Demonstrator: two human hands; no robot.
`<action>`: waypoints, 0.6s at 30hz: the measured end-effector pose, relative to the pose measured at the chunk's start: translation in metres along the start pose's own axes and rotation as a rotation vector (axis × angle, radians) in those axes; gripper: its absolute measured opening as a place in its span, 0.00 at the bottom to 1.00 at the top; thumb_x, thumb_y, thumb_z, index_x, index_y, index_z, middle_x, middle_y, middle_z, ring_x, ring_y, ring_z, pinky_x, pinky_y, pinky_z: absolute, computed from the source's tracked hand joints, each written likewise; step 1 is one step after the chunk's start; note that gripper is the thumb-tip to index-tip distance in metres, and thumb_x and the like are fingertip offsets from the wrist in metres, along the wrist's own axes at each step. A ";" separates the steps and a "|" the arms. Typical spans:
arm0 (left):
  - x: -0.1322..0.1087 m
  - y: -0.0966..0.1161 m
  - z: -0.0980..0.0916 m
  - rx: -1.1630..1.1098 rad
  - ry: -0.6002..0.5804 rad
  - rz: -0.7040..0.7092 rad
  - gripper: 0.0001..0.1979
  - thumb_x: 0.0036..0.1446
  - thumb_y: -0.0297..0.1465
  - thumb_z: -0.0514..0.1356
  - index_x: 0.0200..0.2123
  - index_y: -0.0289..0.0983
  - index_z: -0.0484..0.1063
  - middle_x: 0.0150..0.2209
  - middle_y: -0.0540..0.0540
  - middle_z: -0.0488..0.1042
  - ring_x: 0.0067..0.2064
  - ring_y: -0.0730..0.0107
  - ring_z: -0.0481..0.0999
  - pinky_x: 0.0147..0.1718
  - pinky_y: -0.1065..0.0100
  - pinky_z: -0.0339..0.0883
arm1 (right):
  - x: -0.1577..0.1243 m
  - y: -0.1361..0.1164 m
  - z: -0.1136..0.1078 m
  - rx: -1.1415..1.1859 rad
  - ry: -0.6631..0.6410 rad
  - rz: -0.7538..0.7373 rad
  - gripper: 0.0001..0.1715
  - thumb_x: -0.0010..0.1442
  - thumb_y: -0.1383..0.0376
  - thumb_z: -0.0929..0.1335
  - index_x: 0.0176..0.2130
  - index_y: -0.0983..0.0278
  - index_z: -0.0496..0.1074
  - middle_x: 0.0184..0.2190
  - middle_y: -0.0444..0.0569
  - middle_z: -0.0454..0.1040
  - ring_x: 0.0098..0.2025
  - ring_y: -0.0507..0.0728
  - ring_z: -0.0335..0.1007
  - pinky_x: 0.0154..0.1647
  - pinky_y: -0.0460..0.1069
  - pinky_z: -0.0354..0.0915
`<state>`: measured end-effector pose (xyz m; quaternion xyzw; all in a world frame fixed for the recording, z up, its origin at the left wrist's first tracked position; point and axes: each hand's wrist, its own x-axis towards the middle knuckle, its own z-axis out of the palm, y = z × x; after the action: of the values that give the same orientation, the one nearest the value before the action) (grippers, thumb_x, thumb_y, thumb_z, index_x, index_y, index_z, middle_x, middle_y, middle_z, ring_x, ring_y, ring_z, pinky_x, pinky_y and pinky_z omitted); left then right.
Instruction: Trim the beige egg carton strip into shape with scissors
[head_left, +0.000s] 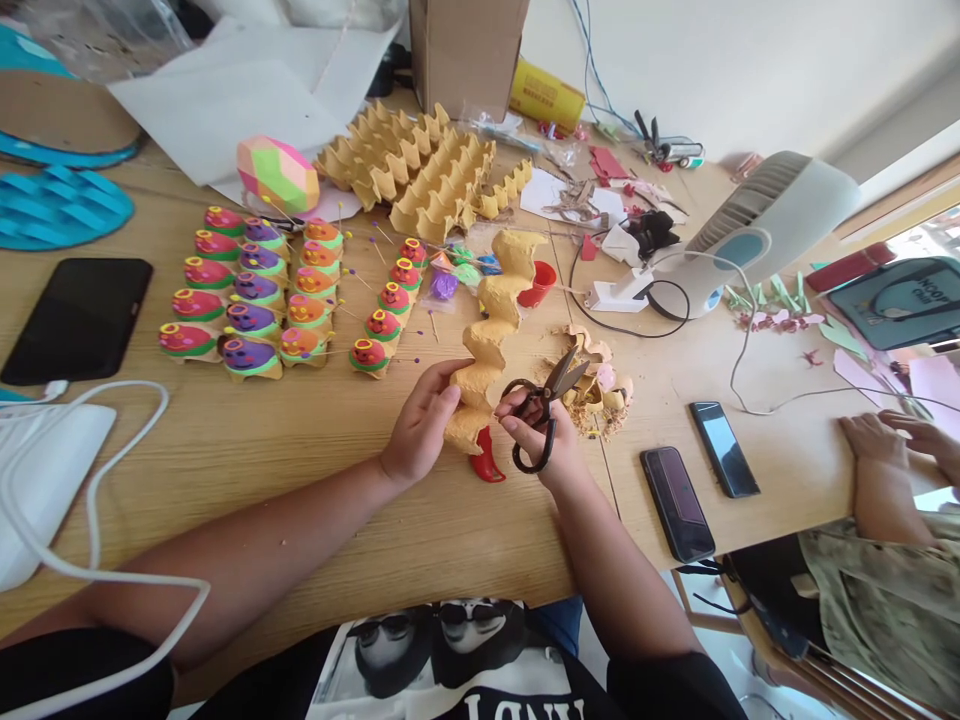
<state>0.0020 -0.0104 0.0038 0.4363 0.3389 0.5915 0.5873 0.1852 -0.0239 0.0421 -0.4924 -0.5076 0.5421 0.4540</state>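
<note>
My left hand (pixel 427 418) is closed round the lower left side of a yellow egg carton strip (pixel 491 350), which stands tilted above the table. In my right hand (pixel 551 440) is a pair of black scissors (pixel 553 392), its blades parted and pointing up and away to the right. The right fingertips come close to the strip's lower edge; whether they touch it I cannot tell. Under the strip's lower end lies a curved red piece (pixel 487 458), partly hidden. Carton scraps and crumbs (pixel 596 385) are heaped just right of the scissors.
Painted carton cups (pixel 251 320) with faces stand in rows at the left, beside a black tablet (pixel 79 320). Uncut egg cartons (pixel 442 185) lie at the back. Two phones (pixel 677 503), a white fan (pixel 765 230) and another person's hands (pixel 892 440) are at the right.
</note>
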 end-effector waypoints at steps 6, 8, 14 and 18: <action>-0.003 0.009 0.005 0.023 -0.084 -0.019 0.20 0.67 0.44 0.64 0.57 0.41 0.75 0.52 0.40 0.80 0.51 0.57 0.80 0.48 0.59 0.75 | -0.001 -0.004 0.000 -0.058 -0.028 -0.002 0.26 0.54 0.46 0.78 0.38 0.59 0.68 0.34 0.45 0.72 0.36 0.55 0.69 0.39 0.51 0.69; -0.003 0.010 0.006 0.023 -0.081 -0.023 0.20 0.67 0.44 0.64 0.57 0.40 0.75 0.52 0.40 0.80 0.51 0.57 0.81 0.47 0.60 0.75 | 0.000 -0.003 -0.001 -0.074 -0.035 -0.006 0.26 0.54 0.46 0.78 0.37 0.59 0.67 0.33 0.44 0.70 0.35 0.55 0.68 0.37 0.50 0.67; -0.001 0.007 0.006 0.051 -0.065 -0.009 0.20 0.66 0.43 0.65 0.57 0.40 0.74 0.49 0.41 0.81 0.47 0.60 0.80 0.44 0.63 0.75 | 0.007 0.002 -0.008 -0.103 -0.021 -0.047 0.26 0.53 0.47 0.78 0.36 0.59 0.67 0.30 0.43 0.69 0.32 0.54 0.66 0.35 0.50 0.66; 0.001 0.008 0.007 0.078 -0.023 -0.033 0.22 0.65 0.45 0.65 0.56 0.39 0.74 0.46 0.42 0.80 0.44 0.62 0.79 0.42 0.64 0.74 | 0.013 0.004 -0.018 -0.194 0.132 -0.083 0.22 0.56 0.49 0.76 0.38 0.59 0.67 0.32 0.44 0.71 0.34 0.54 0.67 0.37 0.50 0.66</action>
<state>0.0051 -0.0112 0.0142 0.4600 0.3619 0.5630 0.5835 0.2016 -0.0095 0.0366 -0.5469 -0.5467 0.4377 0.4588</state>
